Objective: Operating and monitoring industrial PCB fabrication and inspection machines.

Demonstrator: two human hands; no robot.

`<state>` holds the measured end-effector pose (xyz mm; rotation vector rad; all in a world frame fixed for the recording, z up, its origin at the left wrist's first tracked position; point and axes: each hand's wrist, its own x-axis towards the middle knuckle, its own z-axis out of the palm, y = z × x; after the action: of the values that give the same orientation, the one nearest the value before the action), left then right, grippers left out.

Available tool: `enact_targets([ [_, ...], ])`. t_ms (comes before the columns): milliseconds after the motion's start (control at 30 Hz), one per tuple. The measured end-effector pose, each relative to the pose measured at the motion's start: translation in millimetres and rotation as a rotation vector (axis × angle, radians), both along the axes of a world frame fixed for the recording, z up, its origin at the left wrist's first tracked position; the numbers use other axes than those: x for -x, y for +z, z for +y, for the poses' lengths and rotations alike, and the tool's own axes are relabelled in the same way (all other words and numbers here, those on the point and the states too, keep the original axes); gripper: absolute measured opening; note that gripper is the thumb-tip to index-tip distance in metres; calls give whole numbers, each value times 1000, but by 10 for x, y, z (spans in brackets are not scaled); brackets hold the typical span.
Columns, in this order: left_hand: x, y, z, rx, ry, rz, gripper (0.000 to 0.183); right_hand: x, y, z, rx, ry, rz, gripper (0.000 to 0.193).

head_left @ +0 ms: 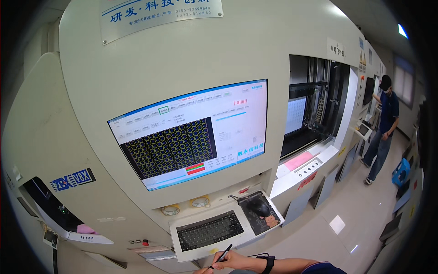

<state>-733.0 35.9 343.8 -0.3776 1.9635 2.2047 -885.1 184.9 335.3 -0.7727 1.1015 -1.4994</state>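
Note:
At the lower edge, my right hand (235,261) is closed around a black pen (224,253), which slants up to the right. A dark band (268,264) circles that wrist. Just left of it, a sliver of my left hand (203,271) shows at the picture's rim; its fingers and anything in them are cut off. Both hands are below the pull-out shelf with a black keyboard (210,230). Beside the keyboard, a black mouse (258,206) rests on a dark patterned pad (269,221). Neither hand touches them.
A large off-white machine (205,50) carries a lit screen (239,128) showing a grid of yellow circles. To its right is an open bay (315,105) with a pale panel (295,114). Grey boards (295,205) lean below. Farther right, a person (387,123) stands near a blue bin (400,172).

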Motion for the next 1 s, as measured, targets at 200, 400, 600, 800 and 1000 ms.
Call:
enact_targets([
  [200,119,172,119,-64,21,12,37,72,107,77,22,-70,29,15],
  [400,110,266,84,-153,-84,-32,40,-35,99,155,-22,-97,-43,14],
  [600,21,77,-244,84,-146,-181,30,124,100,244,-9,-382,94,12],
  [800,-348,55,-619,-212,395,13,42,557,-60,329,-26,-477,54,14],
  [1000,-370,26,-568,-322,536,160,42,381,-412,-55,-95,-562,286,16],
])
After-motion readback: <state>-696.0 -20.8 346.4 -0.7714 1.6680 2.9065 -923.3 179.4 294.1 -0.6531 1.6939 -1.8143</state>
